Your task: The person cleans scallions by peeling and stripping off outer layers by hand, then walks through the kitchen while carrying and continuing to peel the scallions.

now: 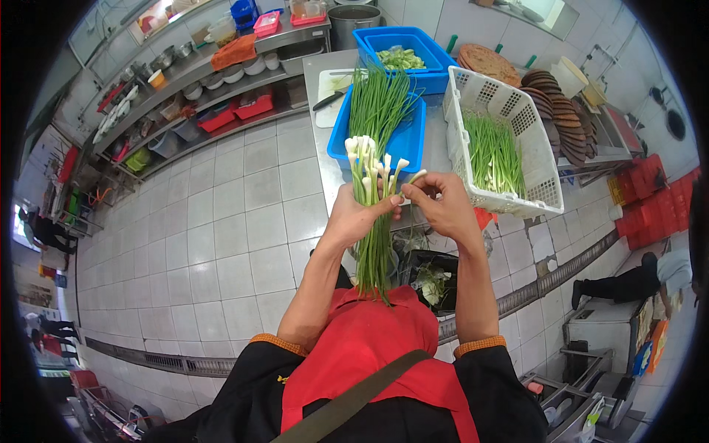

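My left hand is closed around a bunch of green onions, white bulbs upward and green leaves hanging over the red apron. Beside it, my right hand pinches a single green onion near its bulb. Beyond the hands, more green onions lie in a blue plastic basin, some leaves over its rim. A knife with a black handle rests on a white cutting board at the basin's left. On the right, a white perforated plastic crate holds further green onions.
Nested blue basins with chopped greens stand at the table's back. A black waste bin with scraps is below my right forearm. Metal shelves line the left wall. One person is at far right; others are far left.
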`<state>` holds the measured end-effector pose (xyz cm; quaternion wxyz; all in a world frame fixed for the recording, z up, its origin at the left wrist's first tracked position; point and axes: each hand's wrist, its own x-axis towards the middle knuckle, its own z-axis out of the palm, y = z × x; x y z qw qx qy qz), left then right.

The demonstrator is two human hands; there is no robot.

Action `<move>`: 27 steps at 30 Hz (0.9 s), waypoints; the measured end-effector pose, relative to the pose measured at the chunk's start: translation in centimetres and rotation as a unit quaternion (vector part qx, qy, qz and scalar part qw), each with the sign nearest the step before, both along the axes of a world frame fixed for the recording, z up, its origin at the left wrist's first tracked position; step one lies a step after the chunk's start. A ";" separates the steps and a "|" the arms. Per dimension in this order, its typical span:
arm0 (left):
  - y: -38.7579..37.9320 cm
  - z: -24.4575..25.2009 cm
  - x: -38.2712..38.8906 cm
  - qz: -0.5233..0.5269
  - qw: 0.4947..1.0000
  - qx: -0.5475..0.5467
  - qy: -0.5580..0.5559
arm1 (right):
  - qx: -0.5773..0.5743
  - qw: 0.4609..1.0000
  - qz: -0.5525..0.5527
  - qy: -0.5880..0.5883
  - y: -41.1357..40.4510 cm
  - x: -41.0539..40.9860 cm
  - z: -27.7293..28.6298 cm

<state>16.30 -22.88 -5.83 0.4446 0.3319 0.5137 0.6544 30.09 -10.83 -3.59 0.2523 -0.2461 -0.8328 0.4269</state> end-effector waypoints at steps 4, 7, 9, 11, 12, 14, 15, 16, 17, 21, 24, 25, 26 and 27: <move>-0.4 -0.3 -0.4 0.003 1.000 -0.027 0.014 | -0.074 0.990 -0.052 0.112 1.8 1.5 0.1; -0.5 -0.4 -0.7 -0.025 1.000 -0.016 -0.005 | -0.083 0.965 -0.129 0.213 2.5 3.2 1.8; -0.8 -0.2 -0.8 -0.020 1.000 -0.011 -0.018 | -0.066 0.949 -0.175 0.254 3.0 5.1 3.0; -0.8 0.1 -0.7 -0.016 0.999 -0.013 -0.024 | -0.012 0.982 -0.143 0.125 3.5 8.5 3.2; -0.7 0.0 -0.8 -0.014 0.999 -0.016 -0.029 | -0.012 0.982 -0.139 0.124 3.5 9.6 2.7; -0.6 -0.4 -1.0 -0.015 0.999 -0.006 -0.042 | 0.014 0.988 -0.147 -0.037 3.3 11.5 1.0; -0.3 -0.5 -1.0 -0.023 0.998 0.003 -0.053 | 0.015 0.988 -0.150 -0.038 3.3 12.2 -0.6; 0.0 -0.5 -1.0 -0.028 0.998 0.003 -0.054 | 0.086 0.980 -0.153 -0.094 3.5 12.9 -2.9; 0.2 -0.3 -0.9 -0.033 0.997 0.005 -0.075 | 0.155 0.965 -0.151 -0.148 3.4 13.4 -4.8; 1.1 -0.1 -0.4 -0.057 0.993 -0.003 -0.100 | 0.222 0.905 -0.092 -0.352 2.9 14.1 -7.7; 1.8 -0.2 0.6 -0.083 0.991 -0.013 -0.103 | 0.033 0.991 -0.125 -0.017 0.7 9.0 -4.0; 2.0 -0.3 1.0 -0.092 0.990 -0.018 -0.101 | -0.030 0.987 -0.136 0.081 0.0 7.1 -2.7; 2.2 -0.6 1.3 -0.104 0.990 -0.011 -0.091 | -0.058 0.983 -0.105 0.137 -0.6 5.5 -2.1; 2.4 -0.8 1.6 -0.114 0.990 -0.003 -0.080 | -0.084 0.975 -0.071 0.193 -0.8 4.4 -1.8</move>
